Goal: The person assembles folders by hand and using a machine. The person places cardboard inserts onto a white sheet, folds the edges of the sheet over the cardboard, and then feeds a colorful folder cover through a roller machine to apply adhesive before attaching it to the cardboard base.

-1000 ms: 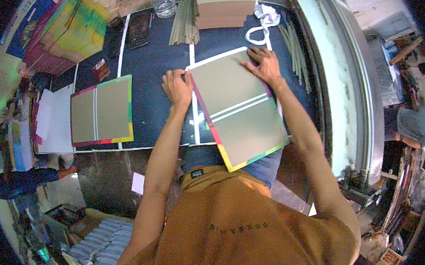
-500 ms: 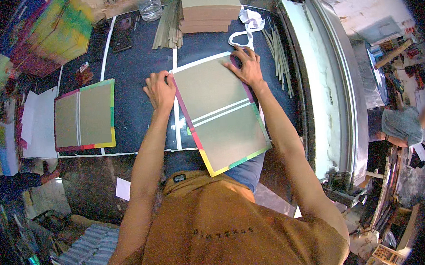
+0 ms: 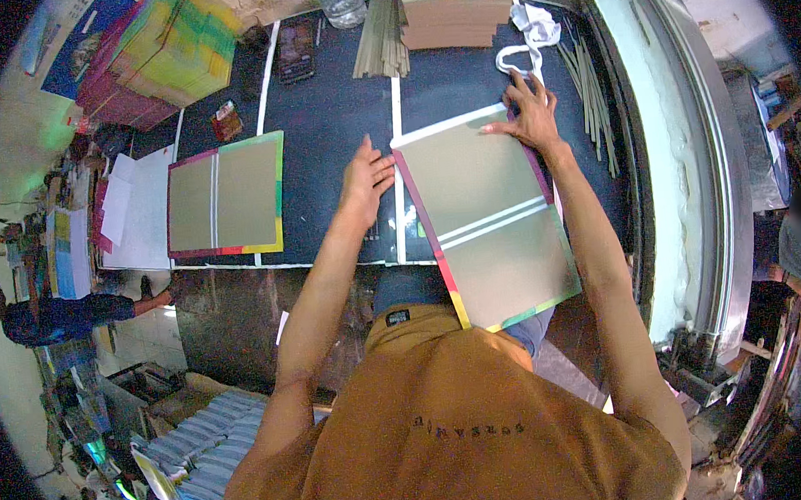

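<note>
A hardback book cover (image 3: 499, 197) lies aslant in front of me, its grey boards facing up. Two white strips cross its middle, and folded coloured paper borders its edges; the far edge shows white. My left hand (image 3: 367, 182) is beside the far left corner, fingers stretched out, holding nothing. At the far right corner, my right hand (image 3: 532, 115) grips the cover's edge, its thumb reaching over the board and its fingers bent along the rim. The near end of the cover overhangs the table (image 3: 334, 97) toward my lap. Another such cover (image 3: 253, 195) lies to the left.
Stacked boards (image 3: 457, 23) and grey strips (image 3: 380, 42) stand at the back. White scraps (image 3: 535, 25) and thin strips (image 3: 591, 97) lie near a long metal-edged machine (image 3: 691, 155) on the right. A colourful stack (image 3: 174, 61), a phone (image 3: 296, 51) and white sheets (image 3: 142, 212) are leftward. People are at both sides.
My left hand has come off the cover's left edge, and its fingers have straightened. My right hand stays at the far right corner. The view has turned left, shifting everything rightward in the picture.
</note>
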Motion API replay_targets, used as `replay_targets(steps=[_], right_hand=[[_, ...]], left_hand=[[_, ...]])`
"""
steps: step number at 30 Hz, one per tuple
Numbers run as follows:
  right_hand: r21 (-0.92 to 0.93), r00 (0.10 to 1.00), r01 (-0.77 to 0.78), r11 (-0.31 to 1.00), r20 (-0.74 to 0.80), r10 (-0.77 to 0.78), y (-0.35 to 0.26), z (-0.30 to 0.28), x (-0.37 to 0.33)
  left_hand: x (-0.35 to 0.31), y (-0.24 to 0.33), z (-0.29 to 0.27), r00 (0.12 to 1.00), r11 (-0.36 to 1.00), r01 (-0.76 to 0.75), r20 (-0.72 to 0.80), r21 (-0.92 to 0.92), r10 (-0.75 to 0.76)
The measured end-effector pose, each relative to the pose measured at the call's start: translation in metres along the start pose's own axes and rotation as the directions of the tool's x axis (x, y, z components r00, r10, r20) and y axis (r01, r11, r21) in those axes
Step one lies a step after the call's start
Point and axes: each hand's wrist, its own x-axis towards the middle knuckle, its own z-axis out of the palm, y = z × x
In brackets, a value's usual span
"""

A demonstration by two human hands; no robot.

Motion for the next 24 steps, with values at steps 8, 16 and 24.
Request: replay_targets(steps=[8, 16, 24], right_hand=[[0.068, 0.998, -0.058, 0.996, -0.017, 0.059, -0.009, 0.001, 0.008], [0.005, 0.998, 0.043, 0.999, -0.056, -0.042, -0.007, -0.004, 0.000], [-0.019, 0.985, 0.170, 0.985, 0.024, -0.169, -0.042, -0.010, -0.045]], left_hand=[[0.049, 0.081, 0.099, 0.852, 0.211, -0.433, 0.474, 0.877, -0.221], [-0.024, -0.039, 0.127, 0.516, -0.304, -0.499, 0.560, 0.812, 0.648], [-0.023, -0.041, 0.123, 0.575, -0.209, -0.529, 0.529, 0.822, 0.625]])
